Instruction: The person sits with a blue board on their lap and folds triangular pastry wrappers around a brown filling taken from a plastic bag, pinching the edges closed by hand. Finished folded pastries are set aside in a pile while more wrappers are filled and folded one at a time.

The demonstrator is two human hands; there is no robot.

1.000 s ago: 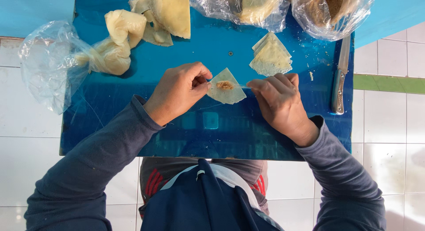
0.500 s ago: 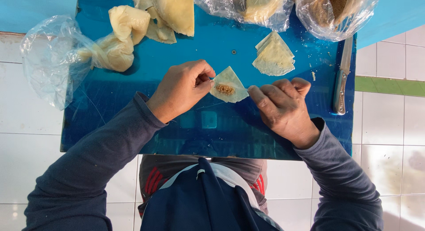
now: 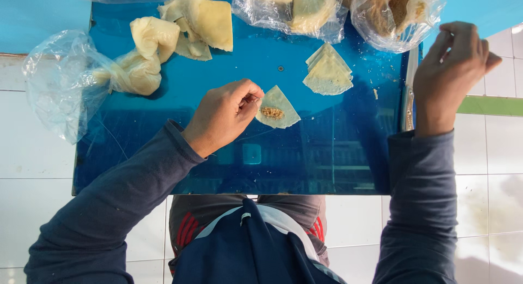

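Note:
A small triangular dough wrapper (image 3: 278, 110) with a dab of brown filling lies on the blue board (image 3: 218, 148). My left hand (image 3: 223, 114) pinches its left corner. My right hand (image 3: 455, 63) is raised off to the right, above the knife (image 3: 408, 93), fingers curled near the plastic bag of brown filling (image 3: 395, 11); whether it holds anything I cannot tell. A short stack of cut wrappers (image 3: 328, 71) sits just beyond the filled one.
Lumps of dough (image 3: 147, 55) spill from a clear plastic bag (image 3: 60, 82) at the left. More folded wrapper sheets (image 3: 201, 22) and another bag of wrappers (image 3: 294, 9) lie along the far edge. White tiles surround the board.
My right hand has let go of the wrapper and swung up to the right toward the filling bag. My left hand still holds the wrapper's corner.

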